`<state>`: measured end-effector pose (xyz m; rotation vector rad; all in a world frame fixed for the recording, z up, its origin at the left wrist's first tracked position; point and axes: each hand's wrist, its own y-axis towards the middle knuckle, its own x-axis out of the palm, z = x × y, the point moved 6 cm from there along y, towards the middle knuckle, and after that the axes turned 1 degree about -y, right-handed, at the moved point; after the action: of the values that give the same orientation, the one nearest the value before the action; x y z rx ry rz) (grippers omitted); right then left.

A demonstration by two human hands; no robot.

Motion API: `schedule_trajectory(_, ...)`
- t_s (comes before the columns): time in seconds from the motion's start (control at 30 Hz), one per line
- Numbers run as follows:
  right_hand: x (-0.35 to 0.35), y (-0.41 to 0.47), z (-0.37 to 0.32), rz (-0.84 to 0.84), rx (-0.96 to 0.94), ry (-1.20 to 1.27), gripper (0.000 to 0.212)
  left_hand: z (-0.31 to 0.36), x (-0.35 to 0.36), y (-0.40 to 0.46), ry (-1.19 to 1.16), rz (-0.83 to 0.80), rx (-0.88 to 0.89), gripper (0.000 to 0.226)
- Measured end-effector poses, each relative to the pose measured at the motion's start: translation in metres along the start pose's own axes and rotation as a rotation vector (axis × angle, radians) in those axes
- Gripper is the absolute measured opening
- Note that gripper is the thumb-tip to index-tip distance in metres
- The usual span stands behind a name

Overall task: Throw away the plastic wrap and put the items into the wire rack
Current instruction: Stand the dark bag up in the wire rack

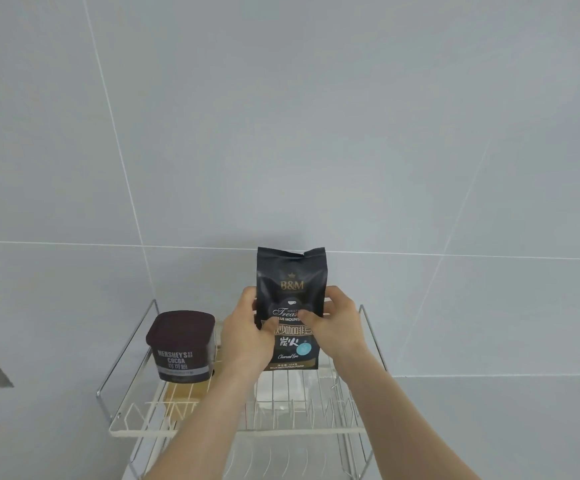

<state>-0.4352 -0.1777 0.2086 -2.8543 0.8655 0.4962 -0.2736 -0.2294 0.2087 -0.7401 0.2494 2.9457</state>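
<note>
Even, soft, cool light fills the view, bright without glare. The grey tiled wall shows only faint shading. Tile seams bow outward toward the frame edges from the wide lens. Slight softness blurs fine print.

Large pale grey wall tiles with thin white grout lines.

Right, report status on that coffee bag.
Both hands, left and right, gripping coffee bag. Bag upright over wire rack. Cocoa tub at left, clear.
</note>
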Motion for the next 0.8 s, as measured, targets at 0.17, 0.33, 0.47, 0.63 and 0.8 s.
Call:
schedule_trajectory(0.17, 0.006, 0.007, 0.021, -0.015, 0.007, -0.003, 0.036, -0.024, 0.013, 0.003, -0.003, 0.000, -0.015, 0.032)
schedule_trajectory(0.33, 0.012, -0.001, 0.038, -0.015, 0.016, -0.032, 0.033, -0.036, 0.016, 0.004, 0.017, -0.019, -0.013, 0.035)
schedule_trajectory(0.47, 0.017, -0.004, 0.056, -0.047, 0.043, -0.109, 0.032, -0.045, 0.016, 0.003, 0.070, -0.068, -0.066, 0.045)
schedule_trajectory(0.63, 0.020, -0.009, 0.066, -0.076, 0.027, -0.273, 0.033, -0.061, 0.026, -0.006, 0.196, -0.139, -0.173, 0.048)
schedule_trajectory(0.8, 0.022, -0.013, 0.062, -0.040, 0.001, -0.356, 0.034, -0.067, 0.031, -0.007, 0.250, -0.141, -0.186, 0.041)
